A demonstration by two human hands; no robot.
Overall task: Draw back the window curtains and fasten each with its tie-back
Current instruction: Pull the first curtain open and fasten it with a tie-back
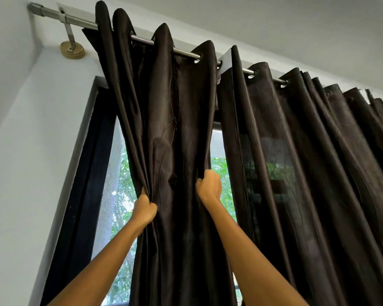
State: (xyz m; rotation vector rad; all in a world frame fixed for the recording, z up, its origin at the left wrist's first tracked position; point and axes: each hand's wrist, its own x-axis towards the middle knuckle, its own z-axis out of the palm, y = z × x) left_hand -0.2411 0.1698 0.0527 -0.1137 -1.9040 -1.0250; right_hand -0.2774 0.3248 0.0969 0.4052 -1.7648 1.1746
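Your left hand (pixel 144 208) and right hand (pixel 209 186) each clutch folds of the left curtain (pixel 177 129), bunched on the rod (pixel 142 39); fabric hides your fingertips, and its hem is cut off below.

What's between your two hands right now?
In the head view, bunched folds of the left curtain span between the left hand and right hand; both grip it.

No legible text, label, brand, number or sign appears anywhere in the view. A small white tag (pixel 226 60) hangs at the curtain rod (pixel 186 53) between the two dark brown curtains; its visible face is blank, with no printing that can be made out.
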